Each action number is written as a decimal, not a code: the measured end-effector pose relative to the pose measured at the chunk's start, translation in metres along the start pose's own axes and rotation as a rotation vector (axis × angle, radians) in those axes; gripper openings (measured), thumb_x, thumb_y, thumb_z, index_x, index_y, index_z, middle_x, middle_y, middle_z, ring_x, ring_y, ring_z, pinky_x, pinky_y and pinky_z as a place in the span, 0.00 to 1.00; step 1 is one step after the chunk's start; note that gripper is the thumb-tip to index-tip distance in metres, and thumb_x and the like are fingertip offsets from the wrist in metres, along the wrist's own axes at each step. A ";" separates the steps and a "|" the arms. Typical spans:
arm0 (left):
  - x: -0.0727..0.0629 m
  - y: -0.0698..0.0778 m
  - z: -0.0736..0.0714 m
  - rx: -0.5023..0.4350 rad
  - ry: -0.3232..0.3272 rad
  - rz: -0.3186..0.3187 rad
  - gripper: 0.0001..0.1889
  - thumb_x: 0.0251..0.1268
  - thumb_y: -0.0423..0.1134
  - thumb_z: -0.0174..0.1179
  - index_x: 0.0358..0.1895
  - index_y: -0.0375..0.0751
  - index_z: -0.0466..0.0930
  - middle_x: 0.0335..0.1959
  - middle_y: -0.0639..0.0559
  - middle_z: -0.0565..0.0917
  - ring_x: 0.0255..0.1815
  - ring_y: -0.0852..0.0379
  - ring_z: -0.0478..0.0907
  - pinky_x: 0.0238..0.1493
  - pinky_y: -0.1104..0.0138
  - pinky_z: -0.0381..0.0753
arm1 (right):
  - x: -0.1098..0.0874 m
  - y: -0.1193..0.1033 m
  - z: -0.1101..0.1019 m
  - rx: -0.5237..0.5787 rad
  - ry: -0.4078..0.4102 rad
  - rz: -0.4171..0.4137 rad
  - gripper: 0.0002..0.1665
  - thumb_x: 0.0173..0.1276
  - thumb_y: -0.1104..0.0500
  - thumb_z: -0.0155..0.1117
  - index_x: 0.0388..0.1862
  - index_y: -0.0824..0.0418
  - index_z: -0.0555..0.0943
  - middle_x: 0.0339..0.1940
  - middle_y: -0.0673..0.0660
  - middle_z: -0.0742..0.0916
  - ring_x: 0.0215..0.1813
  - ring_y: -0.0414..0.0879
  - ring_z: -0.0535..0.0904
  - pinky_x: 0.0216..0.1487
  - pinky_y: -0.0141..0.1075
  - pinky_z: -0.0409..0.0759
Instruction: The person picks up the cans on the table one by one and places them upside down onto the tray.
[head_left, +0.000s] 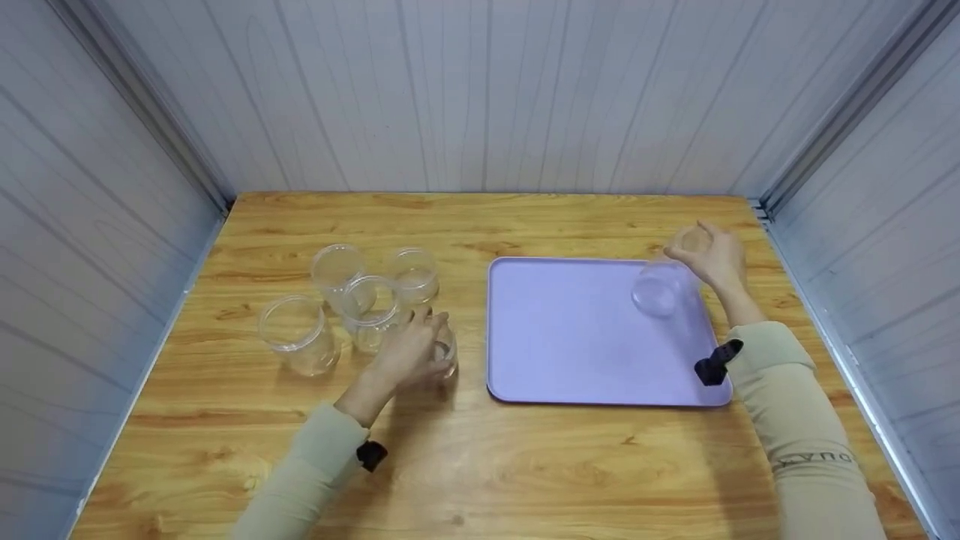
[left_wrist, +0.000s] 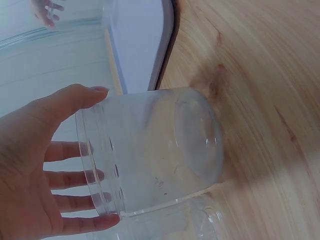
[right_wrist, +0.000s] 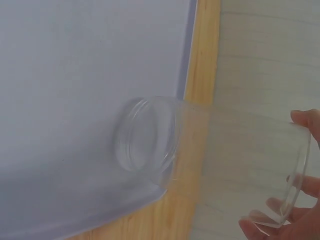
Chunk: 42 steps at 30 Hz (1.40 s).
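Note:
Clear plastic jars are the things at hand. My left hand (head_left: 409,352) grips one jar (left_wrist: 155,150) around its rim, thumb on one side and fingers on the other; whether its base touches the wooden table cannot be told. Over the far right part of a purple tray (head_left: 585,337), my right hand (head_left: 712,255) holds another clear jar (right_wrist: 240,155) by its base. That jar is upside down, its threaded mouth facing the tray. I cannot tell whether the mouth touches the tray surface.
Several more clear jars, among them a tall one (head_left: 300,337) at the left and a shorter one (head_left: 415,277) at the back, stand close around my left hand. Pale panel walls (head_left: 480,97) enclose the table (head_left: 525,465) at the back and sides.

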<state>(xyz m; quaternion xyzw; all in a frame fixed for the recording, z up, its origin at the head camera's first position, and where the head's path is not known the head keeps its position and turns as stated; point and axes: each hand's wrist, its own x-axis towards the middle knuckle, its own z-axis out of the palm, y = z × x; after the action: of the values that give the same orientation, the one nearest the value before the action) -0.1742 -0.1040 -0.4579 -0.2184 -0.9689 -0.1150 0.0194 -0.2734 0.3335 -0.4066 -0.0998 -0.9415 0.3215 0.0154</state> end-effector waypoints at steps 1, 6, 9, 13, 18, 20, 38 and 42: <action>0.000 0.000 0.000 -0.008 0.008 0.000 0.35 0.43 0.49 0.64 0.56 0.34 0.69 0.51 0.36 0.70 0.50 0.37 0.67 0.41 0.49 0.75 | 0.000 0.001 0.000 0.001 0.000 0.003 0.51 0.51 0.42 0.65 0.67 0.65 0.56 0.64 0.74 0.58 0.64 0.67 0.52 0.60 0.56 0.54; 0.000 0.001 0.000 -0.029 0.022 -0.024 0.38 0.41 0.51 0.66 0.57 0.35 0.68 0.54 0.37 0.69 0.53 0.38 0.66 0.45 0.48 0.72 | 0.001 0.004 0.000 -0.033 0.011 -0.009 0.50 0.52 0.43 0.64 0.66 0.66 0.56 0.61 0.75 0.61 0.62 0.67 0.55 0.59 0.56 0.56; 0.001 0.003 -0.001 -0.038 0.044 -0.030 0.38 0.41 0.51 0.66 0.58 0.35 0.67 0.55 0.38 0.68 0.54 0.39 0.65 0.47 0.49 0.71 | 0.002 0.005 0.000 -0.057 0.023 -0.026 0.50 0.52 0.43 0.64 0.65 0.68 0.58 0.60 0.75 0.63 0.61 0.67 0.56 0.59 0.55 0.56; 0.002 0.005 -0.002 -0.073 0.103 -0.022 0.38 0.41 0.50 0.67 0.58 0.35 0.67 0.55 0.38 0.68 0.54 0.39 0.64 0.48 0.50 0.71 | 0.004 0.007 -0.002 -0.068 0.022 -0.004 0.51 0.51 0.42 0.64 0.66 0.67 0.57 0.61 0.75 0.62 0.61 0.68 0.55 0.60 0.55 0.55; 0.002 0.005 -0.004 -0.126 0.160 -0.026 0.39 0.41 0.50 0.68 0.59 0.35 0.66 0.55 0.36 0.68 0.55 0.40 0.64 0.49 0.51 0.71 | 0.007 0.008 -0.004 -0.070 -0.004 0.015 0.52 0.52 0.42 0.64 0.67 0.67 0.55 0.62 0.75 0.60 0.63 0.68 0.52 0.61 0.56 0.53; 0.002 0.005 -0.005 -0.143 0.183 -0.033 0.39 0.42 0.50 0.67 0.59 0.34 0.65 0.55 0.36 0.67 0.54 0.40 0.64 0.49 0.51 0.71 | 0.007 0.008 -0.005 -0.071 -0.018 0.013 0.52 0.53 0.42 0.63 0.67 0.67 0.53 0.63 0.75 0.59 0.63 0.67 0.51 0.61 0.56 0.52; 0.007 0.006 -0.002 -0.345 0.516 -0.084 0.36 0.42 0.46 0.67 0.57 0.36 0.67 0.52 0.39 0.67 0.53 0.43 0.64 0.50 0.54 0.70 | 0.011 0.002 0.001 -0.189 -0.095 -0.026 0.57 0.55 0.36 0.56 0.68 0.71 0.45 0.63 0.79 0.54 0.64 0.71 0.44 0.60 0.62 0.43; 0.008 0.008 -0.002 -0.386 0.561 -0.107 0.36 0.41 0.46 0.68 0.57 0.36 0.67 0.52 0.40 0.68 0.54 0.44 0.65 0.52 0.55 0.69 | 0.012 0.001 0.002 -0.217 -0.098 -0.042 0.61 0.54 0.31 0.53 0.67 0.74 0.43 0.62 0.80 0.54 0.64 0.71 0.45 0.59 0.63 0.42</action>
<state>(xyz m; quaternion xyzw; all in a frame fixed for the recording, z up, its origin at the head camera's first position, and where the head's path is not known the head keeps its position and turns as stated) -0.1783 -0.0944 -0.4531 -0.1269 -0.8962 -0.3524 0.2376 -0.2850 0.3351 -0.4095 -0.0651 -0.9723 0.2216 -0.0347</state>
